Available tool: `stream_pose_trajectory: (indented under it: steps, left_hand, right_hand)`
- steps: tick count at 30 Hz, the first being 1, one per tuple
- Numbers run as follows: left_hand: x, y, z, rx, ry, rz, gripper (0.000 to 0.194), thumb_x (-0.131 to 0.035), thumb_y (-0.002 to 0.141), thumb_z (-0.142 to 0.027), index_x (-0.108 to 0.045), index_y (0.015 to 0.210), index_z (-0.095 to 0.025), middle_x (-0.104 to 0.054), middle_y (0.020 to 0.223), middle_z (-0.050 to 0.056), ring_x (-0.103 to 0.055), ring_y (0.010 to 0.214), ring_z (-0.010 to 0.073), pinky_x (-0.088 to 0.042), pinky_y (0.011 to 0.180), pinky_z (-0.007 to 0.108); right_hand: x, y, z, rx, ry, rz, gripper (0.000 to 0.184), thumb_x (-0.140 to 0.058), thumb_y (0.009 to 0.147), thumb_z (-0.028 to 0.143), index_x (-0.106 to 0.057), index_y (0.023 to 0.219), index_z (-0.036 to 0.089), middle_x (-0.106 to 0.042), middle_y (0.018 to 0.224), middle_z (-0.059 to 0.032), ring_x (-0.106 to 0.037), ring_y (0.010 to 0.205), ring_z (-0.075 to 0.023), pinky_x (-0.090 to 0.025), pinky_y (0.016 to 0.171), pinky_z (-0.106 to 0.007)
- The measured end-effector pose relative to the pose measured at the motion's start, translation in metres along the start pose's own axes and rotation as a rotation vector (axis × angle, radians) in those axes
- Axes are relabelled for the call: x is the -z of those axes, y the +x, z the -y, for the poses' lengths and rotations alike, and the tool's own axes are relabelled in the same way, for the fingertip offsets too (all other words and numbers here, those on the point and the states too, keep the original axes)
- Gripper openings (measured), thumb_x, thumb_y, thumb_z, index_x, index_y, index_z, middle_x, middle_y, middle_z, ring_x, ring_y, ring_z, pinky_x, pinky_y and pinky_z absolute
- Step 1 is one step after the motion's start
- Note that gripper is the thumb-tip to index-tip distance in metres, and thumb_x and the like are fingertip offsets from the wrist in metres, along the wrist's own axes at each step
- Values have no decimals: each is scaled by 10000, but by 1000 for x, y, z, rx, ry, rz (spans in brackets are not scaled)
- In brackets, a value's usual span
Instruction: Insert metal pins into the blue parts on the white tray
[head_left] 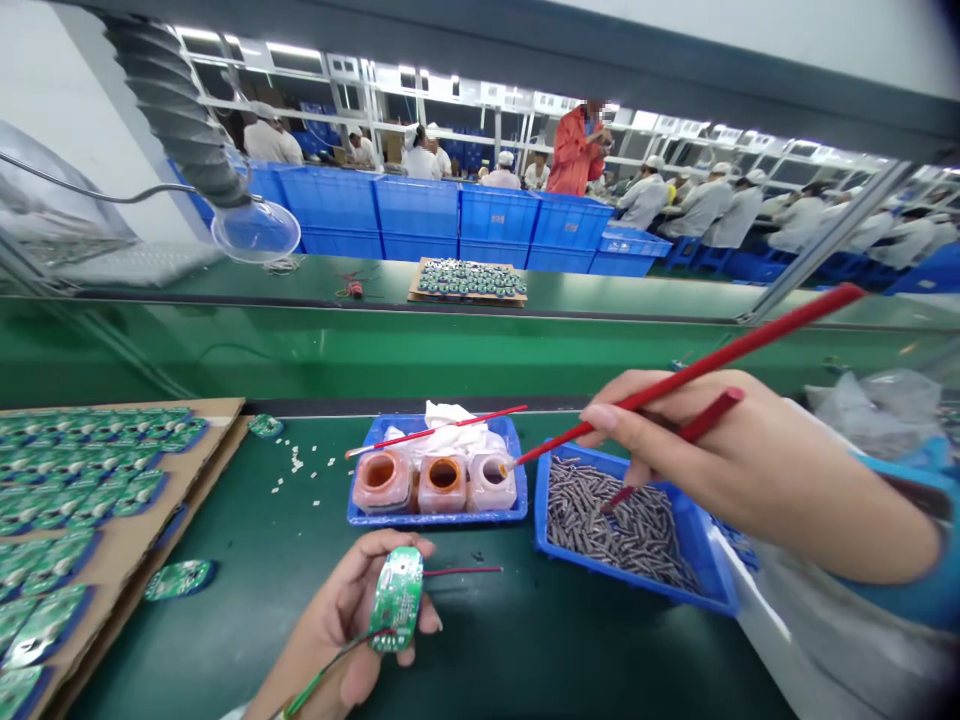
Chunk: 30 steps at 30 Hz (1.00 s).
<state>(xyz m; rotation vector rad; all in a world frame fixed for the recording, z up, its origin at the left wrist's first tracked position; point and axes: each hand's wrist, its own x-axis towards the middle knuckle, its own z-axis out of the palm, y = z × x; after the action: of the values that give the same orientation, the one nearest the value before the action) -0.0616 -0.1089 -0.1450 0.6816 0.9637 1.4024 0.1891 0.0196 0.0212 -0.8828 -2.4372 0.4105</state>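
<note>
My left hand (352,610) is closed around the edges of a green circuit board (397,600). A red wire (465,571) sticks out to its right, and a green wire (307,690) runs back over my wrist. My right hand (675,430) grips a long red paintbrush (750,345), its tip at the mouth of the rightmost jar (493,485). A second red stick (712,412) is tucked among the same fingers, pointing down over the parts box. Beside that jar stand a middle jar (442,487) and a left jar (382,484), both with orange-brown insides.
A blue tray (435,520) holds the jars, white tissue (457,435) and another brush (435,433). Small metal parts (615,530) fill a blue box (637,575). Boards lie on cardboard (202,440) at left; a loose board (180,579) is nearby. A clear extraction hood (256,230) hangs above.
</note>
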Motion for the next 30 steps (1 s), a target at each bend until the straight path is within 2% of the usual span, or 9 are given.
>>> stream_pose_trajectory:
  steps: [4, 7, 9, 14, 18, 22, 25, 28, 30]
  left_hand:
    - [3, -1, -1, 49, 24, -27, 604, -909, 458, -431, -684, 999, -279, -637, 1128, 55, -623, 613, 104, -456, 443, 137]
    - [0, -2, 0, 7, -43, -15, 692, -880, 367, -540, -690, 983, -287, -637, 1091, 41, -632, 603, 113, -458, 430, 142]
    - [-1, -1, 0, 12, -63, 5, 689, -877, 366, -537, -697, 985, -294, -640, 1079, 34, -640, 601, 118, -463, 428, 144]
    - [7, 1, 2, 9, -95, 71, 664, -897, 412, -489, -697, 1017, -299, -635, 1106, 32, -646, 610, 113, -479, 442, 137]
    - [22, 6, 9, 37, -92, 182, 675, -912, 435, -426, -678, 1062, -336, -626, 1159, 26, -673, 655, 145, -510, 459, 154]
    - [27, 7, 13, 43, -87, 151, 620, -913, 484, -358, -675, 1056, -328, -644, 1133, 27, -667, 625, 134, -493, 437, 141]
    - [18, 4, 10, 35, -101, 118, 626, -922, 441, -381, -693, 1018, -301, -660, 1094, 37, -663, 591, 137, -478, 411, 143]
    - [10, 2, 8, 6, -106, 34, 579, -911, 458, -410, -701, 983, -284, -659, 1075, 39, -654, 571, 121, -465, 408, 134]
    - [13, 3, 10, -10, -93, 88, 569, -903, 480, -412, -696, 996, -292, -649, 1095, 44, -653, 580, 116, -476, 424, 136]
  right_hand:
    - [-7, 13, 4, -151, -6, 39, 286, -606, 997, -1, -651, 751, 137, -532, 622, 61, -535, 494, -123, -390, 470, -233]
    - [-11, 19, 6, -258, -26, 84, 294, -637, 1014, -11, -653, 756, 129, -498, 555, 75, -533, 474, -123, -373, 446, -237]
    - [-12, 20, 6, -282, -44, 85, 311, -645, 1022, 6, -643, 735, 125, -501, 556, 73, -536, 474, -121, -366, 430, -240]
    - [-10, 18, 2, -188, -55, 47, 311, -604, 1023, 5, -628, 736, 123, -522, 599, 53, -548, 486, -124, -386, 430, -227]
    - [-7, 12, -5, -123, -36, 42, 314, -541, 1075, 216, -605, 779, 131, -542, 656, 7, -563, 506, -157, -410, 429, -236]
    - [-3, 2, -11, -96, 14, 51, 417, -445, 1075, 389, -581, 761, 150, -548, 693, -12, -573, 538, -176, -425, 438, -252]
    - [-2, -5, -10, -82, 22, 32, 436, -416, 1033, 372, -540, 670, 165, -539, 680, 4, -569, 546, -162, -422, 444, -249]
    - [-3, -10, -9, -51, 6, 4, 379, -416, 1018, 317, -583, 705, 182, -532, 666, 37, -551, 516, -132, -411, 430, -236]
    - [-4, -13, -9, -25, -13, -13, 362, -420, 1021, 304, -606, 730, 193, -548, 695, 46, -574, 559, -130, -433, 448, -220]
